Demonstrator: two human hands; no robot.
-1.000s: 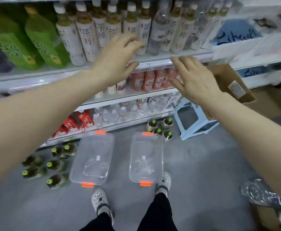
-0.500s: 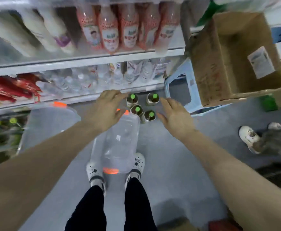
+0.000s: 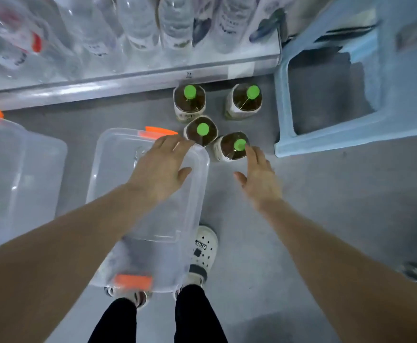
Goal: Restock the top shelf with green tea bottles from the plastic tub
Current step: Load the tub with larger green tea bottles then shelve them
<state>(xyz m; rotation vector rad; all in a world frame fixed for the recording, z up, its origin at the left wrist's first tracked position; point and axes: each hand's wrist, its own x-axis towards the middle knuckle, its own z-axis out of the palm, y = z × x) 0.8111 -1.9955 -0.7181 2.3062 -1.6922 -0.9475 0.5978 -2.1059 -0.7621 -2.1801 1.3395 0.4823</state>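
Several green tea bottles with green caps stand upright on the grey floor, seen from above: two at the back [image 3: 189, 101] [image 3: 245, 101] and two nearer [image 3: 201, 131] [image 3: 232, 146]. A clear plastic tub [image 3: 118, 169] with orange latches lies on the floor at my feet and looks empty. My left hand [image 3: 161, 167] hovers over the tub's far right corner, fingers spread and holding nothing. My right hand [image 3: 258, 175] is open, its fingertips right at the cap of the nearest bottle. The top shelf is out of view.
A second clear tub [image 3: 16, 174] sits at the left. The bottom shelf [image 3: 128, 81] of water bottles runs across the top. A light blue plastic stool [image 3: 351, 134] stands at the right. My white shoe [image 3: 202, 251] is beside the tub. Another person's shoe shows at the right edge.
My view has dropped from the upper shelves to the floor. Both hands came down from the shelf edge and now reach close to the standing bottles.
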